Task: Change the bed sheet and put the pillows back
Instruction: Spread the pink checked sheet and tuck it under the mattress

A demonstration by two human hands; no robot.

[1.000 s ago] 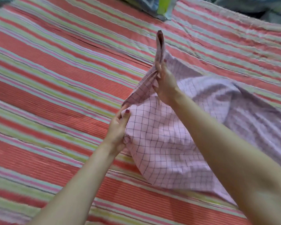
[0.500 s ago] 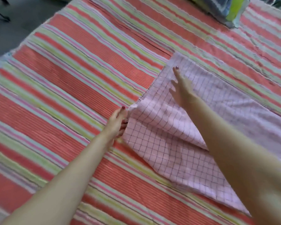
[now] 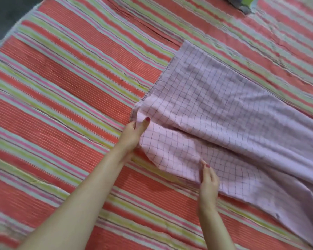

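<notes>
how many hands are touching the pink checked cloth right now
2. The left hand pinches the pink checked cloth at its near-left corner, thumb on top. The right hand touches the cloth's near edge, lower and further right. Both lie over the striped sheet.

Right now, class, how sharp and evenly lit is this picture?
Head view: light is soft and even, no glare; the checked cloth and striped sheet look slightly soft; the right hand is a little smeared; the stripes bow near the edges, as a wide lens does.
</notes>
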